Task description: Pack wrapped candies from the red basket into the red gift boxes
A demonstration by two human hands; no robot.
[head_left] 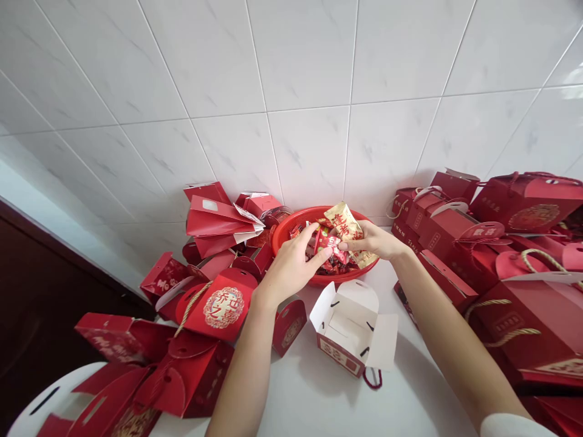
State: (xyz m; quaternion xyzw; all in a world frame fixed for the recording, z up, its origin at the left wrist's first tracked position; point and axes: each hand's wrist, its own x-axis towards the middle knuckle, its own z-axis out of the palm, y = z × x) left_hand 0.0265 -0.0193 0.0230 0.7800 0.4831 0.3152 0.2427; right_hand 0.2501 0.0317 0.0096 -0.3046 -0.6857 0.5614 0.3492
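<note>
A red plastic basket (291,217) stands against the tiled wall, filled with wrapped sweets. Over it, my left hand (291,264) has its thumb and fingers closed round one side of a small red candy packet (327,241). From the other side my right hand (371,241) pinches the same packet, thumb on its front; its other fingers are partly hidden. Directly behind that hand a gold snack packet (342,217) sticks up, and I cannot tell whether the fingers touch it. Nearer me, an open gift box (341,355) with a white inside sits with its flaps spread.
Folded red gift boxes (223,221) and a box with a round gold emblem (224,306) pile up on the left. More red boxes with rope handles (505,315) are stacked on the right. The white tabletop (310,400) runs between them, and a tiled wall (310,139) rises behind.
</note>
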